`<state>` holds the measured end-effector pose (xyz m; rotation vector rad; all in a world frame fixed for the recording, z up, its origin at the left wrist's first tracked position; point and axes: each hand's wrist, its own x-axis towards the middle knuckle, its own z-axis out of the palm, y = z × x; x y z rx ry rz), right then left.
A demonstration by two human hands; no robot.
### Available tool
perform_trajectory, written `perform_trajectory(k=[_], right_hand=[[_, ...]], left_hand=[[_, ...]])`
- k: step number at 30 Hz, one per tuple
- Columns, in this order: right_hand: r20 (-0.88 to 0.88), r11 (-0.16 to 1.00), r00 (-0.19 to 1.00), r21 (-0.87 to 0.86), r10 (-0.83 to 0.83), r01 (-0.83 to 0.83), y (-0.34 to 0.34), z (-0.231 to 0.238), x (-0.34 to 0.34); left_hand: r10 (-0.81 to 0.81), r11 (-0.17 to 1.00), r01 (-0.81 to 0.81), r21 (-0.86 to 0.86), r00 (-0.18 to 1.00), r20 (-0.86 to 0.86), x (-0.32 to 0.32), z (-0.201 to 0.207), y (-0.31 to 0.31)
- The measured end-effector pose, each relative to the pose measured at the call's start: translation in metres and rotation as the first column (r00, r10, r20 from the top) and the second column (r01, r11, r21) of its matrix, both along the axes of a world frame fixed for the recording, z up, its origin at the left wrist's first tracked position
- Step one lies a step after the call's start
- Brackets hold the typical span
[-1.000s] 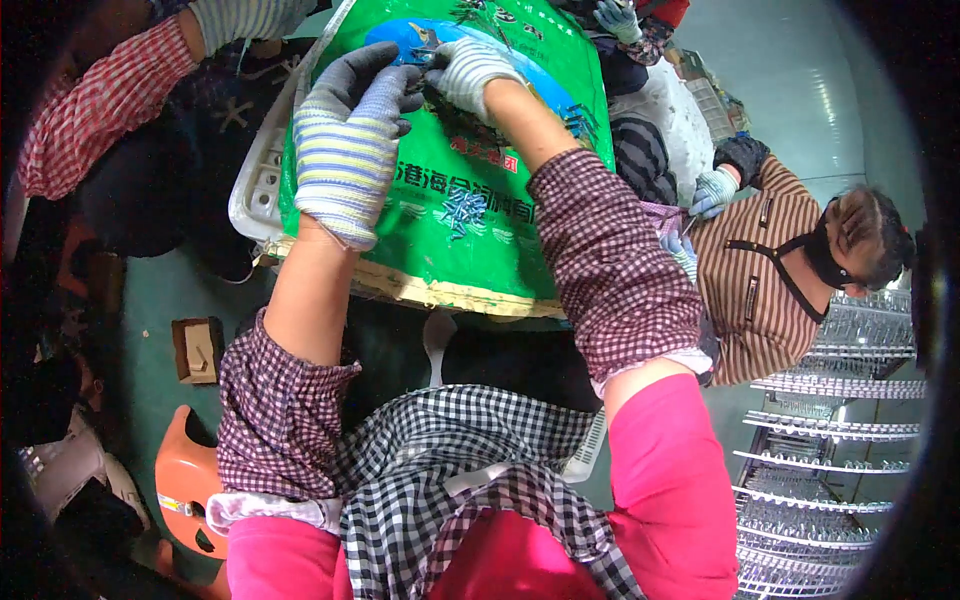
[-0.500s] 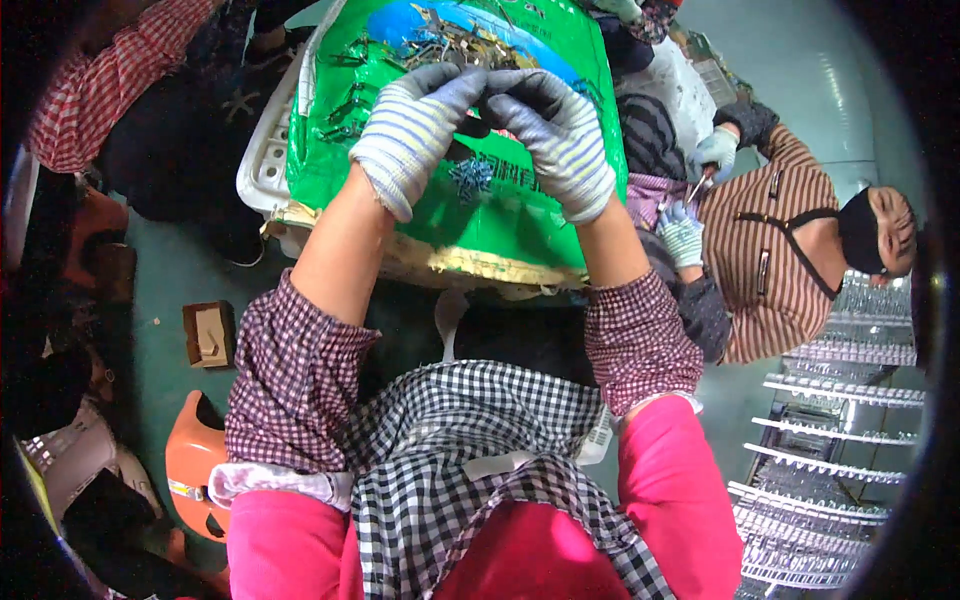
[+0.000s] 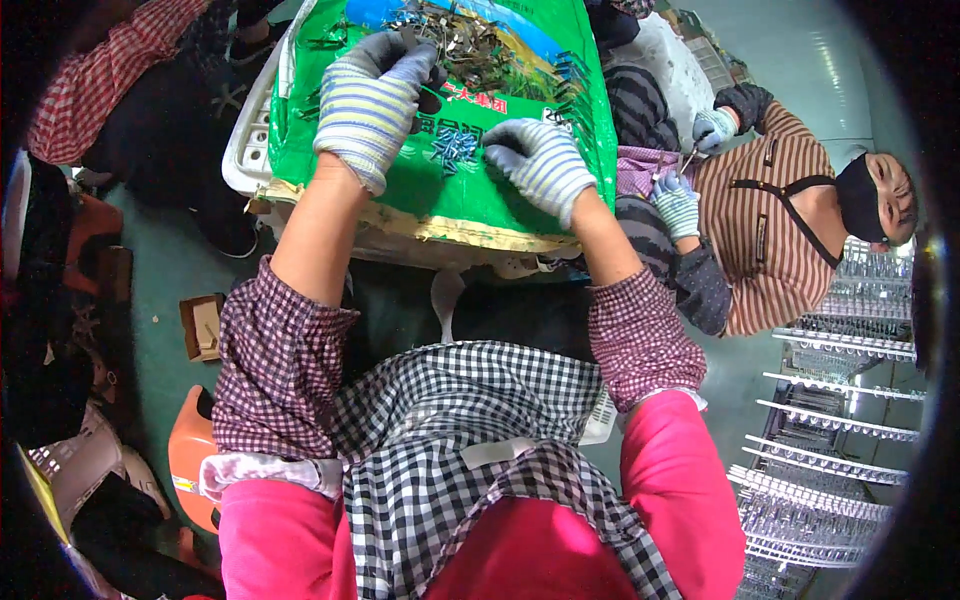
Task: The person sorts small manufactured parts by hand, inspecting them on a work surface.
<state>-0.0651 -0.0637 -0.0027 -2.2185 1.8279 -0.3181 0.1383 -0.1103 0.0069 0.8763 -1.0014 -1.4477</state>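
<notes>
My left hand (image 3: 372, 105), in a striped glove with grey fingers, is closed around a small dark piece (image 3: 431, 97) that its fingers partly hide. At the right edge of a little heap of blue screw-like parts (image 3: 457, 147), my right hand (image 3: 545, 165) has its gloved thumb and fingertips drawn together; whatever lies between them is too small to make out. Beyond both hands, a pile of flat metal pieces (image 3: 472, 50) lies on a green printed plastic sack (image 3: 440, 205) spread as a work surface.
Dark clip-like pieces (image 3: 574, 85) lie in a row along the sack's right side. A white plastic crate (image 3: 250, 150) shows beneath it. On the right, a co-worker in a striped top (image 3: 755, 200) handles a tool. An orange stool (image 3: 190, 460) and small cardboard box (image 3: 203, 327) are at left.
My hands have parted. The left moved slightly left, keeping the dark piece, while the right came down toward me to the blue parts. The view has shifted a little.
</notes>
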Motion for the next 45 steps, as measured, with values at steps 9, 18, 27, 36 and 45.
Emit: perform_trajectory(k=[9, 18, 27, 36, 45], right_hand=[[-0.087, 0.996, 0.992, -0.002, -0.087, 0.087, -0.005, -0.009, 0.019], [0.349, 0.992, 0.930, 0.094, -0.111, 0.083, 0.001, -0.006, -0.008], [0.185, 0.986, 0.974, -0.080, -0.131, 0.148, 0.005, -0.001, -0.020], [0.009, 0.980, 0.984, -0.084, -0.179, 0.179, 0.007, 0.010, -0.044], [-0.348, 0.988, 0.934, 0.093, -0.086, 0.126, -0.016, 0.013, -0.005]], left_hand=[[-0.001, 0.996, 0.000, -0.085, 1.000, -0.012, 0.004, -0.004, -0.001], [-0.099, 0.994, 0.100, -0.040, 0.995, 0.017, 0.003, -0.003, 0.002], [-0.091, 0.995, 0.091, -0.036, 0.996, 0.001, 0.001, 0.001, 0.002], [-0.109, 0.993, 0.110, -0.041, 0.993, 0.041, 0.002, -0.002, -0.002], [-0.138, 0.990, 0.138, -0.001, 0.989, -0.050, -0.003, -0.010, -0.007]])
